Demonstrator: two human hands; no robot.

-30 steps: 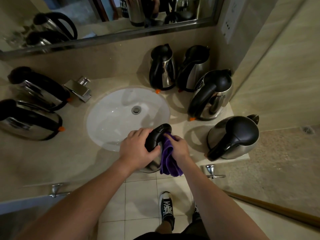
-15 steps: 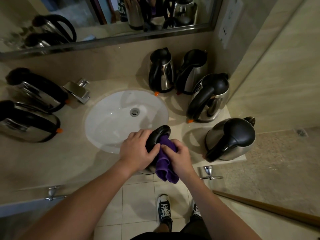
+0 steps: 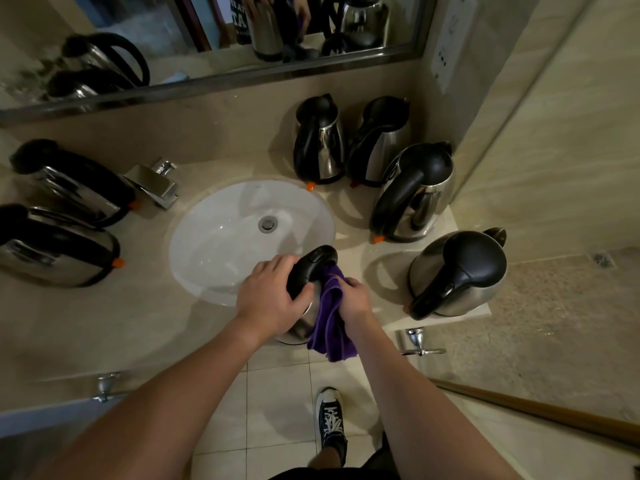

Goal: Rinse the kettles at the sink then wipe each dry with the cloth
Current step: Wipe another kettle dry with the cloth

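Beige counter (image 3: 104,317), white sink (image 3: 221,244); fingers around kettle (image 3: 308,271), cloth (image 3: 330,320).

Counted in the head view, reflections in the mirror excluded:

7 kettles are seen: 1 held at the counter's front edge (image 3: 313,271), 2 at left of the sink, far (image 3: 74,183) and near (image 3: 57,245), and 4 at right, i.e. 2 by the back wall (image 3: 318,140) (image 3: 379,142), 1 mid (image 3: 415,194), 1 at the front corner (image 3: 460,273)

1 purple cloth (image 3: 330,320) is counted

1 sink basin (image 3: 221,244) w/ 1 drain (image 3: 267,224), and 1 tap (image 3: 156,180)

2 hands are counted: left hand (image 3: 273,294), right hand (image 3: 355,301)

1 mirror (image 3: 214,36), 1 wall socket plate (image 3: 450,46)

2 chrome fittings are seen below the counter edge, left (image 3: 105,386) and right (image 3: 417,341)

1 shoe (image 3: 330,420) is clearly seen; a 2nd can't be made out
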